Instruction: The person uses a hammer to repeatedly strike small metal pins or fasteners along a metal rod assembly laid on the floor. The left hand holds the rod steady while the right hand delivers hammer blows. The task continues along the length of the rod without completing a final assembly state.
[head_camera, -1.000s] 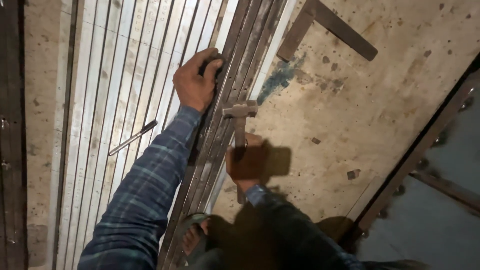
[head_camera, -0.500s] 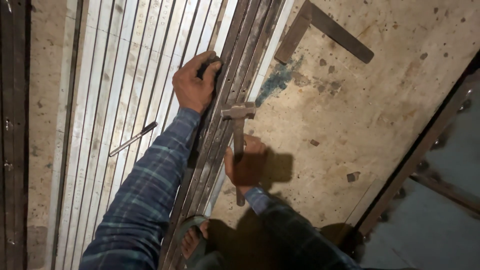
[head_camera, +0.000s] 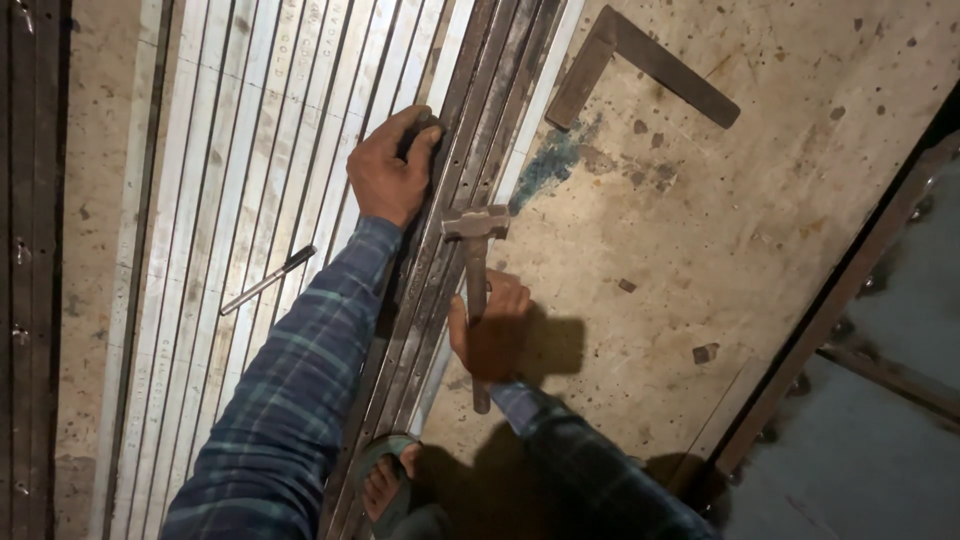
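Note:
My right hand (head_camera: 492, 335) grips the handle of a rusty hammer (head_camera: 474, 232), whose head rests on a bundle of long dark metal strips (head_camera: 500, 90) lying on the floor. My left hand (head_camera: 392, 170) is closed on a small dark object pressed against the left side of the same strips. Both sleeves are blue plaid. My foot in a green sandal (head_camera: 385, 480) stands on the near end of the strips.
Several pale metal bars (head_camera: 250, 150) lie side by side left of the strips, with a pen (head_camera: 268, 280) on top. A steel try square (head_camera: 640, 65) lies on the stained concrete floor (head_camera: 720, 230). A dark metal frame (head_camera: 850, 290) runs along the right.
The hammer head has come down slightly and to the right onto the strips. My left hand has stayed in place.

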